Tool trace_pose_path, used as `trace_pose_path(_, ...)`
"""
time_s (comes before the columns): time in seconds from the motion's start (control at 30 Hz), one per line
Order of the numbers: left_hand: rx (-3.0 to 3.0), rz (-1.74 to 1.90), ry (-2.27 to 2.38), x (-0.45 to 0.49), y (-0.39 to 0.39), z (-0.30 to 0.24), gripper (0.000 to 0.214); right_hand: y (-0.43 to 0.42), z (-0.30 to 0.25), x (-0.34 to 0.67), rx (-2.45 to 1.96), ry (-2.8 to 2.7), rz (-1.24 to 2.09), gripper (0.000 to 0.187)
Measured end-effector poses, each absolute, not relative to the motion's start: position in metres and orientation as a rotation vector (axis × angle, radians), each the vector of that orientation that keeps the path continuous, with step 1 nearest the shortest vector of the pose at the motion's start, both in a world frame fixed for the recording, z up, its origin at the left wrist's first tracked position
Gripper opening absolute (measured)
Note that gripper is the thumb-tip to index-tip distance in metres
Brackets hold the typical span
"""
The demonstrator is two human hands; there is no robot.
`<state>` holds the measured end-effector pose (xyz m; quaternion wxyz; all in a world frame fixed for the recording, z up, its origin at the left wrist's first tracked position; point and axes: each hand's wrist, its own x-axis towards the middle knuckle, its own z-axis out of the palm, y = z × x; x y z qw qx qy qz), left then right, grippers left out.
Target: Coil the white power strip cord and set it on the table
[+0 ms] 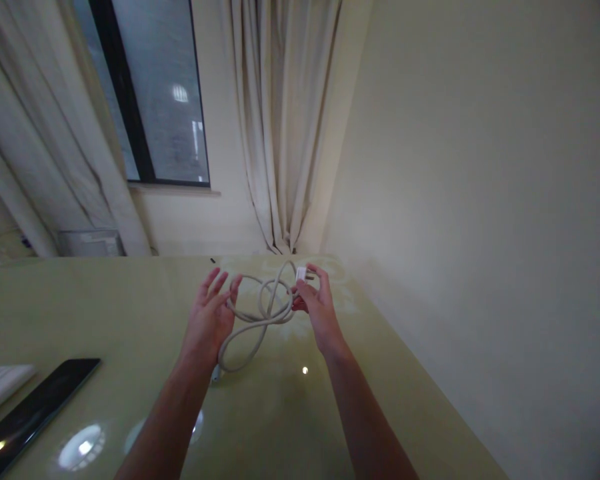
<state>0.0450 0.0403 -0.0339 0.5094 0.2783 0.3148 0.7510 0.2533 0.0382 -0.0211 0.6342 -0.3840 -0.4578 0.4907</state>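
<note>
A white power cable (pixel 260 313) hangs in loose loops between my hands above a glossy pale green table (pixel 130 313). My right hand (pixel 316 308) pinches the cable's white plug (pixel 303 273) at its top, fingers closed around it. My left hand (pixel 211 315) is beside the loops with its fingers spread; the cable runs along its thumb and palm, and a loop drops below it toward the table.
A dark flat slab like a phone or tablet (pixel 35 410) lies at the table's near left, beside a white object (pixel 0 387). A plain wall (pixel 480 200) borders the table on the right. Curtains (pixel 280 127) and a window (pixel 150 87) stand behind.
</note>
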Motion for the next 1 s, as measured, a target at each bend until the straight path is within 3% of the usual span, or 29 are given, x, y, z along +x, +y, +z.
trace_pose_path(0.17, 1.1, 1.543, 1.112, 0.046, 0.043, -0.055, 0.052, 0.049, -0.034, 0.255, -0.887, -0.926, 1.22, 0.067)
trace_pose_path(0.33, 1.448, 1.259, 1.138, 0.032, 0.035, -0.06, 0.084, 0.051, -0.036, 0.256, -0.87, -0.861, 1.203, 0.068)
trace_pose_path(0.47, 1.402, 1.147, 1.094, 0.028, 0.037, -0.051, 0.073, 0.052, -0.039, 0.256, -0.909, -0.822, 1.227, 0.069)
trace_pose_path(0.6, 1.476, 1.278, 1.193, 0.03, 0.038, -0.045, 0.056, 0.051, -0.043, 0.25, -0.906, -0.889, 1.285, 0.07)
trace_pose_path(0.8, 1.309, 1.475, 1.235, 0.037, 0.036, -0.044, 0.064, 0.047, -0.052, 0.235, -0.928, -1.035, 1.324, 0.062)
trace_pose_path(1.0, 1.145, 1.675, 1.183, 0.043, 0.026, -0.03, 0.059, 0.048, -0.066, 0.226, -1.032, -1.125, 1.389, 0.055)
